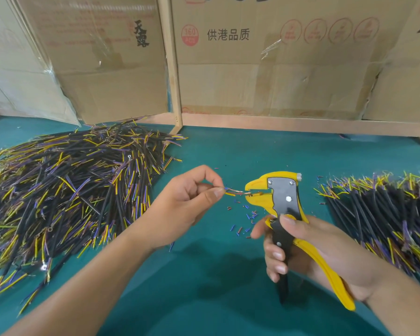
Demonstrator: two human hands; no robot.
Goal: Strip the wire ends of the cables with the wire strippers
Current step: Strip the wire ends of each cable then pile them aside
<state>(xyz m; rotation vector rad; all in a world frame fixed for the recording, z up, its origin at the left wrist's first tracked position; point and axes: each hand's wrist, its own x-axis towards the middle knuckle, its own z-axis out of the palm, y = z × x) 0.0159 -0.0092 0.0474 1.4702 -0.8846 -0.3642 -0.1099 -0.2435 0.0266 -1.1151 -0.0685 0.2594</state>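
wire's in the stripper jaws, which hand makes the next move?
Right, probably. The right hand already grips the stripper by its handles, and the wire ends sit in its jaws, so a squeeze strips them. The left hand only pinches the wire to steady it.

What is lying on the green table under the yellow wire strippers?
Under the wire strippers, small blue and red insulation scraps lie scattered on the green table. The right hand covers the table beneath the handles.

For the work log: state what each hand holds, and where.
Left hand pinches a cable near its end; right hand grips the wire strippers by the handles.
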